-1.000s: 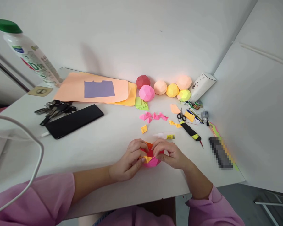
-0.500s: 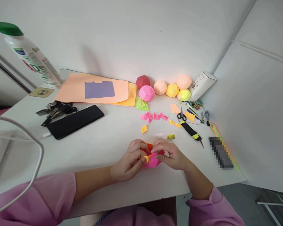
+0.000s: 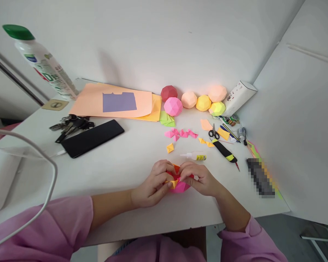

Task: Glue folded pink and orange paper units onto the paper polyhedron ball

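Note:
Between my hands, close to the table's front edge, is a partly built folded-paper ball (image 3: pixel 182 187) in pink, orange and red, with an opening at its top. My left hand (image 3: pixel 153 185) grips its left side, thumb and fingers on an orange piece. On the right rim, my right hand (image 3: pixel 199 179) pinches the pink paper with thumb and fingertips. Just beyond the hands lies a small glue tube (image 3: pixel 196 156) with a white nozzle. A single folded orange piece (image 3: pixel 170 147) rests behind it, and several folded pink pieces (image 3: pixel 180 133) lie farther back.
Finished paper balls (image 3: pixel 173 106) line the wall. Scissors (image 3: pixel 214 132) and a utility knife (image 3: pixel 224 150) lie to the right. At left are a black phone (image 3: pixel 93 139), keys (image 3: pixel 72 125), paper sheets (image 3: pixel 84 105), a tall bottle (image 3: pixel 47 69) and a white cable (image 3: pixel 52 174).
The whole scene has shifted slightly right as the head view turned. Both hands keep hold of the paper ball; the right fingers have moved slightly at its rim.

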### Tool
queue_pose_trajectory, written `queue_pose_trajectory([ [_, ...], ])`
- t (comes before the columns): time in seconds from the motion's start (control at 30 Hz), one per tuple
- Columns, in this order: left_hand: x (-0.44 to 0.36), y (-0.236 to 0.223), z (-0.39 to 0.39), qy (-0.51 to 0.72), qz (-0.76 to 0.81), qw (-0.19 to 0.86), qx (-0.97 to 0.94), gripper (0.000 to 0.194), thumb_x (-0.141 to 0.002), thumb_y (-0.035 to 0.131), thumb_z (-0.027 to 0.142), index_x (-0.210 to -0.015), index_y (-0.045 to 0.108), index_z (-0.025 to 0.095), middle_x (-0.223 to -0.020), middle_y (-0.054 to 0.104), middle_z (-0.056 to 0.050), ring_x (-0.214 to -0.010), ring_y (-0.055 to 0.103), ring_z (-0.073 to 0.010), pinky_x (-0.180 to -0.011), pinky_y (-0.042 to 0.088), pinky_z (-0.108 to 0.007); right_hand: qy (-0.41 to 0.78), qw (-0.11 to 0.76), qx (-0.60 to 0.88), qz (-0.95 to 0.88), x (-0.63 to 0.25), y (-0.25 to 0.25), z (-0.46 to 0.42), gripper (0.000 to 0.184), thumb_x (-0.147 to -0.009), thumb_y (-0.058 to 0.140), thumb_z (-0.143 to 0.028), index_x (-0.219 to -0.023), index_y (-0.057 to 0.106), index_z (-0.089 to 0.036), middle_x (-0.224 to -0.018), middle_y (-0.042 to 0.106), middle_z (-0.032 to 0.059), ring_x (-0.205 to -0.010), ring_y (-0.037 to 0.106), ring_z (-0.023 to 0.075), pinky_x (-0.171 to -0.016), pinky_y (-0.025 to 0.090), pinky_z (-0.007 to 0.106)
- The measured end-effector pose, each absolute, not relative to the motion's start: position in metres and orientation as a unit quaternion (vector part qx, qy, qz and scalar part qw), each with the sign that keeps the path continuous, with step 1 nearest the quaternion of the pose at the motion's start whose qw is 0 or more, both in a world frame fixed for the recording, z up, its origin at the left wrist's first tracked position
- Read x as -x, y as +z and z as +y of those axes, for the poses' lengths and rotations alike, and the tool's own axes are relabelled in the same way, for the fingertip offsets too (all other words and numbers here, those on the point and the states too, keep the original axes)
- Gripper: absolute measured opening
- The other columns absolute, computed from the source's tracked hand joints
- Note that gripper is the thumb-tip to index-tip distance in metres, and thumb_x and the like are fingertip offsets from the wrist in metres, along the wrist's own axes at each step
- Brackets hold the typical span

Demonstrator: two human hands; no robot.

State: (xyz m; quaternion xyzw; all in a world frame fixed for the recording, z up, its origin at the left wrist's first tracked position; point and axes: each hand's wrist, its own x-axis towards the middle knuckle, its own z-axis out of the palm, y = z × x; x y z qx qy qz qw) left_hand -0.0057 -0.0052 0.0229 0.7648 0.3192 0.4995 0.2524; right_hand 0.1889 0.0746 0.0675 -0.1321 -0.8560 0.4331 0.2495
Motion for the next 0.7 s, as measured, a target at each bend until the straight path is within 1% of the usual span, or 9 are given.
queue_pose_trajectory([
  [0.1, 0.005, 0.023, -0.005, 0.492, 0.333, 0.253, -0.763, 0.020, -0.098, 0.035, 0.021, -0.087, 0.052, 0.021, -0.098, 0.054, -0.007, -0.101, 0.047, -0.0222, -0.093, 0.041, -0.046, 0.437, 0.248, 0.133, -0.855, -0.188, 0.067, 0.074, 0.018, -0.094, 0.052, -0.028, -0.082, 0.063, -0.021, -0.077, 0.066, 0.0045, -0.082, 0.061, 0.0176, -0.081, 0.051, 0.037],
  [0.27, 0.005, 0.021, -0.004, 0.494, 0.350, 0.246, -0.757, 0.019, -0.097, 0.038, 0.021, -0.086, 0.054, 0.021, -0.099, 0.053, -0.008, -0.104, 0.047, -0.0231, -0.093, 0.041, -0.046, 0.447, 0.248, 0.140, -0.848, -0.187, 0.068, 0.071, 0.014, -0.093, 0.054, -0.025, -0.085, 0.064, -0.021, -0.081, 0.066, 0.0053, -0.084, 0.061, 0.0181, -0.082, 0.051, 0.037],
  [0.43, 0.005, 0.022, -0.005, 0.489, 0.354, 0.241, -0.760, 0.019, -0.096, 0.040, 0.022, -0.084, 0.054, 0.020, -0.099, 0.054, -0.008, -0.106, 0.047, -0.0235, -0.094, 0.040, -0.045, 0.442, 0.244, 0.164, -0.847, -0.187, 0.066, 0.067, 0.013, -0.091, 0.056, -0.025, -0.084, 0.066, -0.021, -0.082, 0.066, 0.0060, -0.086, 0.060, 0.0193, -0.082, 0.050, 0.037],
  [0.7, 0.005, 0.025, -0.007, 0.481, 0.361, 0.243, -0.761, 0.020, -0.095, 0.041, 0.022, -0.084, 0.058, 0.020, -0.103, 0.051, -0.009, -0.108, 0.044, -0.0241, -0.096, 0.040, -0.047, 0.448, 0.255, 0.177, -0.838, -0.185, 0.066, 0.063, 0.011, -0.089, 0.058, -0.023, -0.083, 0.066, -0.020, -0.083, 0.066, 0.0065, -0.089, 0.060, 0.0198, -0.083, 0.051, 0.037],
])
